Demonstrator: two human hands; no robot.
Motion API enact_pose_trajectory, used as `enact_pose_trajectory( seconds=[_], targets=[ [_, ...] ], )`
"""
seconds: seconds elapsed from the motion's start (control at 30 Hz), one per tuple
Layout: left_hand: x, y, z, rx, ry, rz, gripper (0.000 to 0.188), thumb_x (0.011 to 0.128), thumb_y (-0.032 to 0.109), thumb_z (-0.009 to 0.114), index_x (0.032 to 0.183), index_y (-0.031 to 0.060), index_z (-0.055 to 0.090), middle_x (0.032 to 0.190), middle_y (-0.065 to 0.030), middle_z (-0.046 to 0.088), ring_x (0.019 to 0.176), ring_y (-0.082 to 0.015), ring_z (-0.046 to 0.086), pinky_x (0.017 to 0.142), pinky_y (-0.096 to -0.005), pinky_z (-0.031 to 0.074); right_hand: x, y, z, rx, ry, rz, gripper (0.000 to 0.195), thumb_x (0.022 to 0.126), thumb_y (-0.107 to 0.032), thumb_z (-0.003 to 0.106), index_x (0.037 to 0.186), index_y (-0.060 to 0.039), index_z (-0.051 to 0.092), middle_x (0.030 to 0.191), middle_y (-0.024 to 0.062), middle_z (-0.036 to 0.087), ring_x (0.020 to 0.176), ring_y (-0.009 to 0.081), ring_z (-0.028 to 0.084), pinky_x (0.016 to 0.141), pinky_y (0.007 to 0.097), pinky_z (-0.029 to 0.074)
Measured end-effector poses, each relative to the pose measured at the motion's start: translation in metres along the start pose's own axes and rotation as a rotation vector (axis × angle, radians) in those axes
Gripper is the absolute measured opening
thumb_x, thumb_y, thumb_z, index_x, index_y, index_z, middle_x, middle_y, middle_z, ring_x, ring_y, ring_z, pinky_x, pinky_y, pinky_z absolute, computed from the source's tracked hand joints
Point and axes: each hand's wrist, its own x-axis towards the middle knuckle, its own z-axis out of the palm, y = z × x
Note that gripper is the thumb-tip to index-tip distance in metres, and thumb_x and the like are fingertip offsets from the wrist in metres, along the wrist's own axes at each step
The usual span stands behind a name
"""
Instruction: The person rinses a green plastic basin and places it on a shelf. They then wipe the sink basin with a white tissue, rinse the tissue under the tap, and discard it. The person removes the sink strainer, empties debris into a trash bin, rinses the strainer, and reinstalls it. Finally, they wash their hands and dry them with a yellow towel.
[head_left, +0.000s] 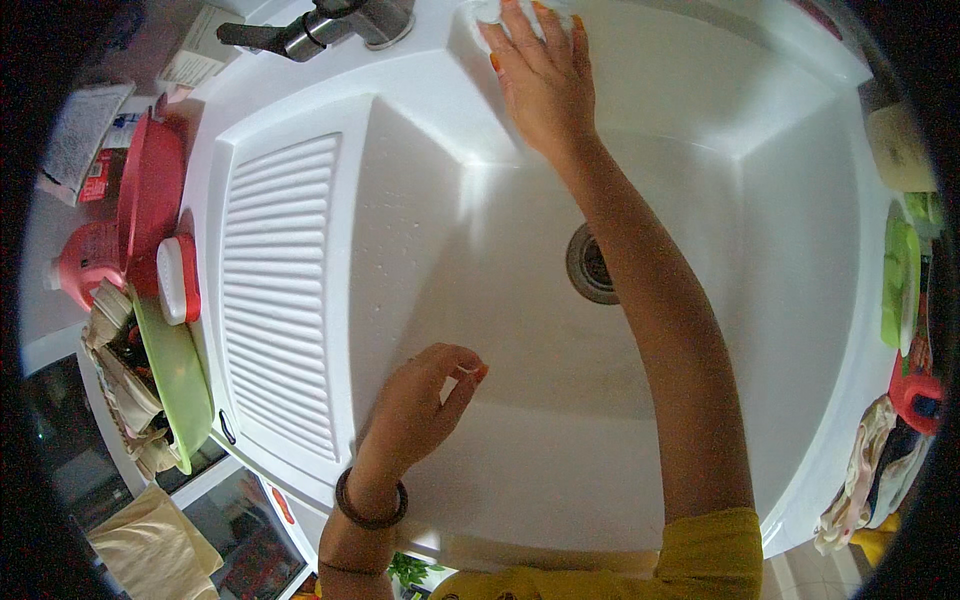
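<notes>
My right hand (546, 82) reaches to the far wall of a white sink basin (510, 330), its fingers spread and pressed over a whitish cloth or sponge (491, 13), whose exact kind I cannot tell. The forearm crosses the basin and partly covers the metal drain (592, 262). Low over the near left part of the basin is my left hand (431, 401), its fingers curled with thumb and fingertips close together. Whether something small sits between them cannot be told. A dark bracelet circles that wrist.
A dark faucet (322, 34) stands at the back left, beside a ribbed washboard (277, 300). Along the left edge are a red basin (150, 195), a green basin (176, 375) and a soap box (180, 279). Cloths (859, 472) and a green container (900, 277) lie at the right.
</notes>
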Motion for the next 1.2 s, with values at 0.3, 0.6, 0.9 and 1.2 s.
enact_pose_trajectory(
  seconds=[0.3,0.6,0.9,1.2],
  targets=[
    [0.0,0.002,0.0,0.021,0.014,0.006,0.011,0.083,0.011,0.056,0.089,0.0018,0.057,0.086,-0.0123,0.06,0.076,-0.0227,0.061,0.064,-0.0322,0.047,-0.022,0.037,0.01,-0.072,-0.21,-0.303,0.036,0.085,-0.013,0.045,0.121,-0.0098,0.048,0.118,0.0169,0.049,0.106,0.0294,0.048,0.097,0.0382,0.032],
    [0.001,0.004,0.0,0.01,0.021,0.015,0.01,0.083,0.01,0.056,0.09,0.0032,0.057,0.086,-0.0116,0.06,0.077,-0.022,0.061,0.065,-0.0323,0.047,-0.079,0.068,0.019,-0.008,-0.351,-0.161,0.041,0.083,-0.01,0.049,0.123,-0.0213,0.048,0.105,0.0107,0.055,0.097,0.0277,0.051,0.095,0.0352,0.037],
    [-0.001,0.005,0.002,-0.024,0.017,-0.092,0.009,0.08,0.005,0.058,0.088,0.0022,0.059,0.089,-0.0101,0.06,0.081,-0.0207,0.06,0.074,-0.0293,0.047,-0.06,0.066,-0.009,-0.396,-0.147,-0.051,0.036,0.083,-0.026,0.049,0.118,-0.019,0.05,0.126,0.0088,0.045,0.108,0.0287,0.046,0.098,0.0464,0.029],
    [-0.003,0.002,0.004,0.039,0.049,-0.015,0.011,0.082,0.011,0.057,0.089,0.0019,0.057,0.084,-0.0135,0.06,0.078,-0.0241,0.061,0.067,-0.0333,0.048,-0.057,0.113,-0.045,-0.446,0.034,0.189,0.046,0.088,-0.033,0.039,0.123,-0.003,0.039,0.135,0.0206,0.029,0.124,0.038,0.028,0.098,0.0554,0.02]
  ],
)
